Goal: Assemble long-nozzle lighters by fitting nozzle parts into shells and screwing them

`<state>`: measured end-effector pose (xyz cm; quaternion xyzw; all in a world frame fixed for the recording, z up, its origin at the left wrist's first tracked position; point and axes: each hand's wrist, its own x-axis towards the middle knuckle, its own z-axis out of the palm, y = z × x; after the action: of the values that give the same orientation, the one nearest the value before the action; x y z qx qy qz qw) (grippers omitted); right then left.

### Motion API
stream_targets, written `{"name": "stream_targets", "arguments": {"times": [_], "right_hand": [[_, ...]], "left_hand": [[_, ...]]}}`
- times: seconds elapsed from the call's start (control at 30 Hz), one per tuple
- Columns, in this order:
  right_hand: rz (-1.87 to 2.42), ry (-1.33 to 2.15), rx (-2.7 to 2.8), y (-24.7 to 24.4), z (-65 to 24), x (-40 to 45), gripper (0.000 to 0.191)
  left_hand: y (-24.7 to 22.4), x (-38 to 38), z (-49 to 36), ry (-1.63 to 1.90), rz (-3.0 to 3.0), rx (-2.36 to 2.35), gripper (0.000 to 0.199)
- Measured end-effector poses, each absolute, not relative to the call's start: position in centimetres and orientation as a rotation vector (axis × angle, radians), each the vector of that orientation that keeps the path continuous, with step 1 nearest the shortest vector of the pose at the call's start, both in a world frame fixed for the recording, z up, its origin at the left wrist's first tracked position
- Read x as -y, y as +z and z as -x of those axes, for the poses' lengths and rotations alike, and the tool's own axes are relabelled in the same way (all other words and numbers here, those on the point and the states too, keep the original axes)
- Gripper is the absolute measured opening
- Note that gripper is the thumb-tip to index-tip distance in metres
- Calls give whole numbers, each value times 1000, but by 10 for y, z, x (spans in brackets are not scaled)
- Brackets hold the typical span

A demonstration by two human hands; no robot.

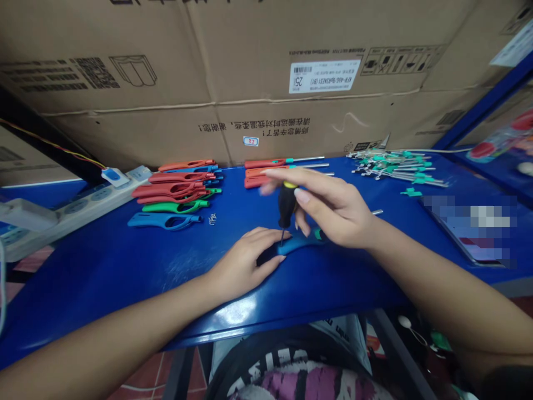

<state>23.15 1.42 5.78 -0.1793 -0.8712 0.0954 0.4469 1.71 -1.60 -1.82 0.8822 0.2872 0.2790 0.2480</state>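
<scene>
A blue lighter (297,242) lies on the blue table, its metal tube pointing right and partly hidden by my right hand. My left hand (245,261) pinches the handle end between thumb and fingers, against the tabletop. In my right hand (337,208) is a black screwdriver with a yellow cap (286,205), held upright by the handle. Its thin shaft reaches down to the lighter's handle beside my left fingertips; whether a screw sits under the tip, I cannot tell. A little pile of small screws (212,219) rests to the left.
Red, green, orange and blue lighter shells (170,191) are stacked at left beside a power strip (100,194). Lighters with tubes (266,164) lie behind my hands. Tubes with green parts (395,166) are heaped at back right, near a phone (466,230). Cardboard (250,66) walls the back.
</scene>
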Motion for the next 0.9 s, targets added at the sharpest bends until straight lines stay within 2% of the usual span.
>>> {"name": "stream_targets", "arguments": {"times": [0.07,0.2,0.33,0.43,0.53,0.67,0.8,0.9], "right_hand": [[447,255,2141,59,-233,-15,30],[442,34,2104,59,-235,-16,28],[437,229,2154,58,-233,-15,33],[411,117,2110,57,-234,-15,25],[406,47,2146,56,-234,-16,30],[466,318,2170,54,-232,-16,33],[394,68,2134,52,-233,-16,33],[408,162,2206,54,-233,-14,37]], "left_hand": [[-18,16,-17,764,-2405,-785,35],[-17,17,-18,777,-2418,-783,34],[-17,17,-18,760,-2405,-788,34],[-18,16,-17,781,-2423,-797,31],[-18,16,-17,778,-2422,-790,31],[-18,16,-17,746,-2407,-795,33],[-19,16,-16,775,-2420,-803,31],[-19,16,-16,767,-2408,-793,32]]}}
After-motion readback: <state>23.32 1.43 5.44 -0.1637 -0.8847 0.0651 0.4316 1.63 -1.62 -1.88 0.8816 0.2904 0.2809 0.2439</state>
